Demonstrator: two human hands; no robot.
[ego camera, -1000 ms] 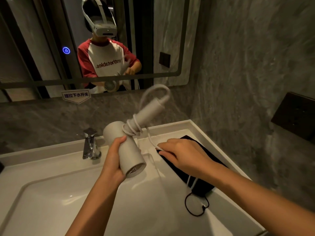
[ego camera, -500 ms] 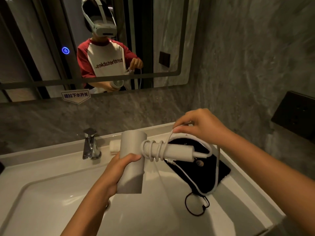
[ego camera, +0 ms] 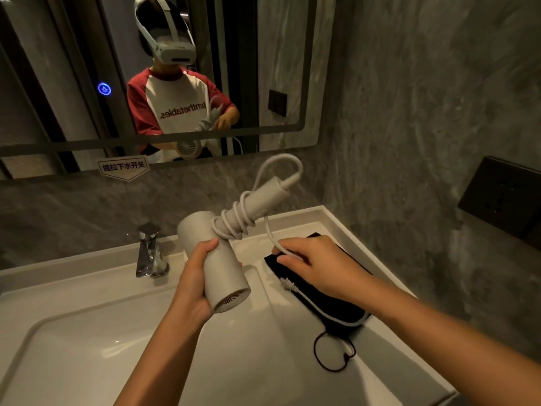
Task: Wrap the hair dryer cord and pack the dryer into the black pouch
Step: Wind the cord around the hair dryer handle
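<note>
Gripping the hair dryer (ego camera: 215, 265) by its barrel, my left hand (ego camera: 194, 278) holds it above the sink (ego camera: 87, 332), handle slanting up toward the mirror (ego camera: 292, 68). My right hand (ego camera: 317, 266) pinches the cord (ego camera: 270, 232), coiled several turns round the handle. The black pouch (ego camera: 330, 306) lies flat on the counter (ego camera: 389, 291) beneath, nothing showing inside; the plug (ego camera: 288, 284) rests on it.

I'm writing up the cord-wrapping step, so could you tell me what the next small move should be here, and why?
Probably another turn: the right hand should carry the cord around the dryer handle again. Several coils already sit near the dryer body held by the left hand, but a loose length with the plug still trails over the black pouch.
</note>
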